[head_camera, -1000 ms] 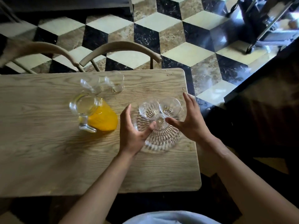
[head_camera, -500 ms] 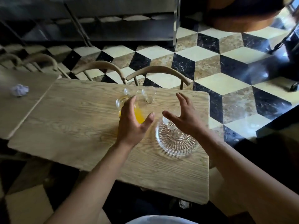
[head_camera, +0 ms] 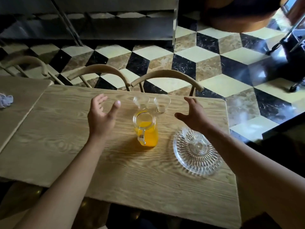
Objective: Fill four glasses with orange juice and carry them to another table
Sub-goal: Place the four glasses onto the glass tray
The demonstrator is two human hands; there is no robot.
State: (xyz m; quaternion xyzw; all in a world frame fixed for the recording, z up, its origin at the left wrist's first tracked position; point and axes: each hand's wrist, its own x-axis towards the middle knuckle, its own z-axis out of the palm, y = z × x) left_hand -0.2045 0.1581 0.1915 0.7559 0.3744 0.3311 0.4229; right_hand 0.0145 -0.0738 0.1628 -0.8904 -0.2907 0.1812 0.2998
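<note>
A glass jug (head_camera: 146,129) holding orange juice stands mid-table, handle toward me. Behind it are two empty clear glasses: one (head_camera: 141,100) right behind the jug, another (head_camera: 162,102) to its right. A cut-glass plate (head_camera: 197,152) lies to the jug's right, with at least one glass (head_camera: 192,136) on its far part, partly hidden by my right wrist. My left hand (head_camera: 102,118) hovers left of the jug with fingers spread, holding nothing. My right hand (head_camera: 192,117) hovers right of the glasses, also spread and empty.
The wooden table (head_camera: 115,162) has two curved chair backs (head_camera: 166,76) along its far edge. A second table (head_camera: 19,100) adjoins at the left with a crumpled paper (head_camera: 5,100) on it. Patterned tile floor lies beyond; dark furniture stands at the right.
Both hands left the glasses on the plate and rose forward, spreading apart on either side of the jug. The camera view tilted up and back.
</note>
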